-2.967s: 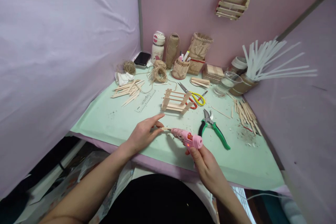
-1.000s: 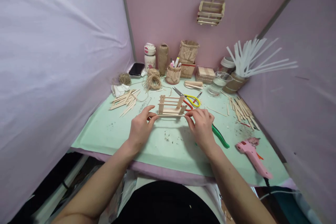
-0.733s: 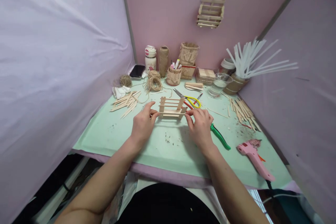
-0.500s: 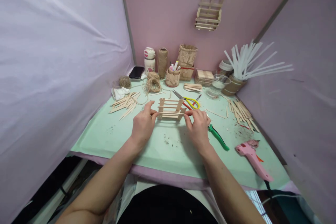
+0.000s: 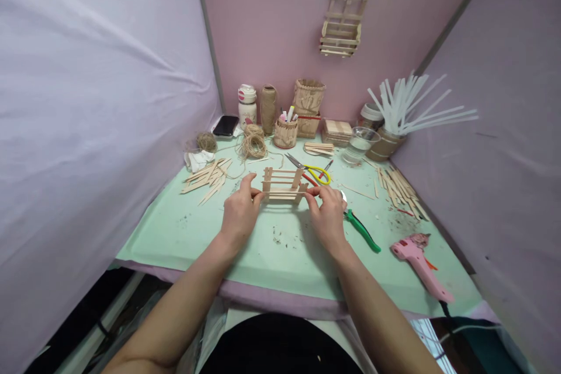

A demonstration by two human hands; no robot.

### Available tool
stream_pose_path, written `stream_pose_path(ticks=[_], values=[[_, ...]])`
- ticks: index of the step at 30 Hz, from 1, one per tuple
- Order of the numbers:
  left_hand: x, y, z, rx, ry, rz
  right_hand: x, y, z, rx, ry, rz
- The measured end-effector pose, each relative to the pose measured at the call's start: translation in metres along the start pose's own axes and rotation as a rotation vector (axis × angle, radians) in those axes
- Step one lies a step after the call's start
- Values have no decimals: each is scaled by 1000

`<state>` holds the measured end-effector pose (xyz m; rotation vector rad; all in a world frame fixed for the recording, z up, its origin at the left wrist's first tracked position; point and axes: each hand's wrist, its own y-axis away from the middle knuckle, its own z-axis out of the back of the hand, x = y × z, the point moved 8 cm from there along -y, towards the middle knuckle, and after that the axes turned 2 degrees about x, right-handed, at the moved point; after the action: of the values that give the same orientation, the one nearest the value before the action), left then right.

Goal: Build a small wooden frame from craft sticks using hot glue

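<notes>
A small frame of wooden craft sticks (image 5: 283, 176), with several crossbars, stands on the pale green table. Along its near side runs a thin wooden stick (image 5: 284, 193), held level by its two ends. My left hand (image 5: 241, 207) pinches the left end between thumb and finger. At the other end, my right hand (image 5: 325, 213) pinches the stick in the same way. Whether the stick touches the frame along its whole length I cannot tell. Green-handled pliers (image 5: 363, 230) lie just right of my right hand, and yellow-handled scissors (image 5: 319, 172) lie behind the frame.
A pink glue gun (image 5: 418, 263) with a cord lies at the right. Loose craft sticks lie in piles at left (image 5: 208, 178) and right (image 5: 401, 190). Behind stand twine (image 5: 254, 143), a pen holder (image 5: 286, 132), a clear cup of water (image 5: 358, 149) and white glue sticks (image 5: 405, 102).
The stick between my hands has come down slightly nearer the frame's front. Both hands keep their pinch. The whole view has shifted a little.
</notes>
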<state>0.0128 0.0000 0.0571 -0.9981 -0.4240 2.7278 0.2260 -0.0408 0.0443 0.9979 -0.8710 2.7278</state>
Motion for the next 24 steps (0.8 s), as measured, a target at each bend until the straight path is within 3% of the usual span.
stream_pose_path(ticks=[24], values=[[-1,-6,-3,5,-16,-68,-1,-1,-2,1,-7,5]])
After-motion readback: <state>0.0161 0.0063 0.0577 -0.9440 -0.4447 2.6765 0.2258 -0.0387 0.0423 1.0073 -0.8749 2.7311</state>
